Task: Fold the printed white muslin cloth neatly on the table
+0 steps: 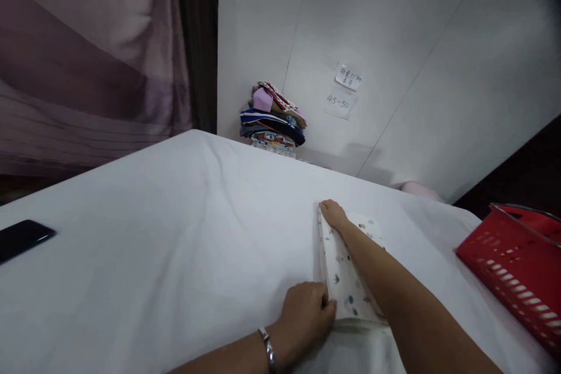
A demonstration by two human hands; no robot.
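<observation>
A folded white cloth (342, 280) with small grey, dark and yellow-green prints lies on the white-covered table. My left hand (307, 308), with a silver bracelet at the wrist, is closed on its near left corner. At the far left corner, my right hand (335, 214) has its fingers curled over the folded edge. The right forearm crosses above the cloth and hides part of its right side. Below the near fold, a plain pale part of fabric reaches toward me, partly hidden by the left hand.
A stack of folded clothes (274, 120) stands against the wall beyond the table (210, 245). A red plastic basket (512, 263) is at the right edge. A dark phone (26, 238) lies at far left. Paper notes (340, 102) hang on the wall; a pinkish curtain (96, 58) hangs at left.
</observation>
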